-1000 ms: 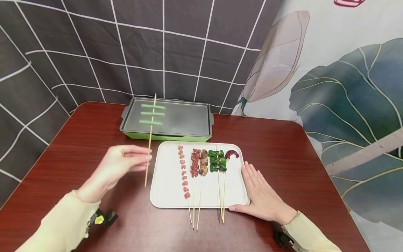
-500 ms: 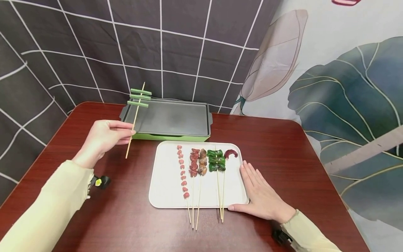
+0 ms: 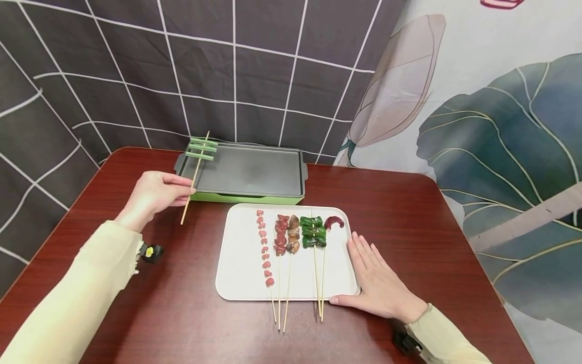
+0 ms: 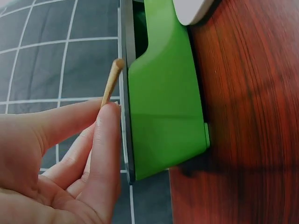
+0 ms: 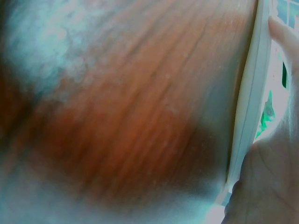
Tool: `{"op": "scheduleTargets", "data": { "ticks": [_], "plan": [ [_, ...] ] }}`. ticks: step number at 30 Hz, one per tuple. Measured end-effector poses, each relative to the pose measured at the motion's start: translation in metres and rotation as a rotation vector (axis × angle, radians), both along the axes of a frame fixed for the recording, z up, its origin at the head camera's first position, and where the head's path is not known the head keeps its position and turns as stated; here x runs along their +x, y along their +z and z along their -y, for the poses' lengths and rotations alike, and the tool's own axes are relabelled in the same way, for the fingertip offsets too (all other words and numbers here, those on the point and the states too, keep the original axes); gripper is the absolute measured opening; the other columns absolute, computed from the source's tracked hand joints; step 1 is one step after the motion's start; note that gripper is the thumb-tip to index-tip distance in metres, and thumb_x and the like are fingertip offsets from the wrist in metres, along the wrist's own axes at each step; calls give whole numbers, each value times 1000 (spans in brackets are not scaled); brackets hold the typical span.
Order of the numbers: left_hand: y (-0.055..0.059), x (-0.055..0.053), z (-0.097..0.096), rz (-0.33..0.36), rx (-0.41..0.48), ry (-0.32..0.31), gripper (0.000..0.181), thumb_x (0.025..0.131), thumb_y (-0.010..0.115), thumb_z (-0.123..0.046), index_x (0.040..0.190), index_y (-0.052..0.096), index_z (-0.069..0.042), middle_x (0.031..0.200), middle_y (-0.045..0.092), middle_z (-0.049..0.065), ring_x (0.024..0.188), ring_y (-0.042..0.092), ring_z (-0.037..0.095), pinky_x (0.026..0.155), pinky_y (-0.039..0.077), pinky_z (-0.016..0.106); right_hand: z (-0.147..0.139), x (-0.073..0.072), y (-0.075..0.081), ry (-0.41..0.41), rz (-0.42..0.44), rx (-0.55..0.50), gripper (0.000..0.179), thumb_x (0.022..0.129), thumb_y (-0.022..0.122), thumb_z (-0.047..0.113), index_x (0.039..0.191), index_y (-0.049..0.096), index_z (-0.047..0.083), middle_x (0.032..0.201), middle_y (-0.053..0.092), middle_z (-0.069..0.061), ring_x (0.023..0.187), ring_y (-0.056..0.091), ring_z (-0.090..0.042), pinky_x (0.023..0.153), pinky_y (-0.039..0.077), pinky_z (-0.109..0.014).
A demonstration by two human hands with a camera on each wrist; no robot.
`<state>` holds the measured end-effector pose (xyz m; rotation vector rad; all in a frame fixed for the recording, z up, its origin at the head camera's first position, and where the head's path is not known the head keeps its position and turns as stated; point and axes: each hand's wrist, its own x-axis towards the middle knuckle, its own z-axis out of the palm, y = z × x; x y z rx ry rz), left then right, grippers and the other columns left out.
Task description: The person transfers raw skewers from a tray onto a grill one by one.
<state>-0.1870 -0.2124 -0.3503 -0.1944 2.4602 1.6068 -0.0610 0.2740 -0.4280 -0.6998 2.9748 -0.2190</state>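
In the head view my left hand (image 3: 156, 194) pinches the bare lower part of a wooden skewer (image 3: 196, 174) between thumb and fingertips. Several thin green stalk pieces (image 3: 200, 156) are threaded crosswise near its far end, overlapping the left end of a dark griddle plate (image 3: 254, 169). The left wrist view shows the blunt stick end (image 4: 113, 81) poking past the fingertips, close beside the green griddle base (image 4: 166, 102). My right hand (image 3: 379, 283) lies with straight fingers along the right edge of a white tray (image 3: 241, 263), its thumb at the near corner.
On the tray lie skewers of small pink pieces (image 3: 264, 249), red meat (image 3: 281, 235), brown pieces (image 3: 293, 235) and dark green rolls (image 3: 313, 232), plus a curled dark red tentacle (image 3: 334, 221). Their sticks overhang the near rim. A dark gridded cloth (image 3: 268, 76) hangs behind the griddle.
My left hand has moved forward and left, bringing the green-stalk skewer from beside the tray to the griddle's left end. Over the last half second the skewer's far end has dropped slightly. My right hand stays put.
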Motion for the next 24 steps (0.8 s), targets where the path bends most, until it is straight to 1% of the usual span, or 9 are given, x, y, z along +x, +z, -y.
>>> {"op": "scheduleTargets", "data": {
  "ticks": [6,9,14,18,21,24],
  "plan": [
    [-1,-1,4,35,-2,-3,44,95,73,-10,130,61,13,103,74,15,74,73,7,79,61,34,0,0,-1,-2,0,-3,129,77,56,88,159,19,-6,166,13,-22,153,12,-36,123,16,-53],
    [-3,-2,4,37,7,-9,44,95,73,-9,130,61,13,102,74,15,75,73,8,79,61,33,0,-1,-1,-2,-1,-5,130,77,56,88,159,19,-6,166,12,-21,153,11,-36,123,16,-53],
    [-6,-3,3,10,-20,-3,41,94,71,-9,127,62,14,98,75,14,70,71,6,74,62,29,0,-1,-2,-2,1,-9,130,77,56,88,159,17,-5,167,11,-21,153,11,-35,123,16,-54],
    [-7,-3,3,-4,-29,17,40,94,72,-9,126,64,13,98,75,14,69,71,7,71,62,28,0,-1,-2,-5,5,-10,130,77,56,88,159,17,-5,167,11,-21,153,10,-36,123,16,-54],
    [-6,-3,2,-6,-28,32,41,93,74,-11,125,64,12,96,75,12,70,72,8,72,62,29,0,-1,-2,-7,8,-9,130,77,56,88,159,16,-5,167,11,-21,153,10,-35,123,15,-53],
    [-3,0,2,-26,-67,50,42,92,77,-17,123,66,10,98,75,13,70,73,9,72,62,29,-1,-1,-3,-8,9,-11,130,77,56,88,160,16,-5,167,11,-21,153,10,-35,123,15,-53]
  ]
}}
